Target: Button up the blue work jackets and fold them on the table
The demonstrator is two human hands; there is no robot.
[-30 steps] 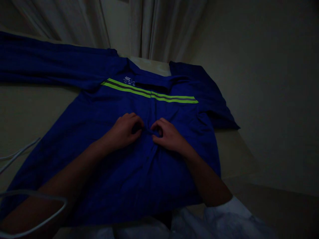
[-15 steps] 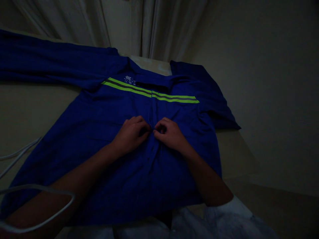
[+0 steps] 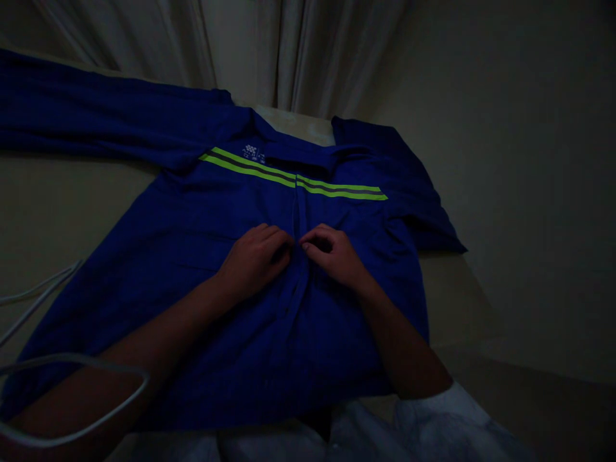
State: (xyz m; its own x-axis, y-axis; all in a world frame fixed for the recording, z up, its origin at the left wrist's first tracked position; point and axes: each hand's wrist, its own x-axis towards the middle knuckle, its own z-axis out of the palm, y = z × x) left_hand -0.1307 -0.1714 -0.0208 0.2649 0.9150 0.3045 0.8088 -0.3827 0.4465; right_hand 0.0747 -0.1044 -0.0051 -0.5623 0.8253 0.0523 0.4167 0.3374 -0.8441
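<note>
A dark blue work jacket (image 3: 212, 212) lies spread out front side up, with a yellow-green reflective stripe (image 3: 337, 188) across its chest. At the middle of the front placket, my left hand (image 3: 260, 260) pinches the cloth at one edge, thumb and fingers drawn together. Just across a narrow gap, my right hand (image 3: 334, 255) holds the other edge between thumb and forefinger. Any button under the fingertips is hidden. Above the hands the front is slightly parted up to the stripe; small dark spots run down the placket below them.
The jacket rests on a pale surface (image 3: 72, 199). A white cable (image 3: 110, 366) loops across the lower left, over my left forearm. Curtains (image 3: 337, 51) hang behind, and a plain wall (image 3: 520, 192) stands at the right. The room is dim.
My fingertips have moved slightly apart at the placket; before, they met over one spot. The view has shifted a little, and the jacket lies as before.
</note>
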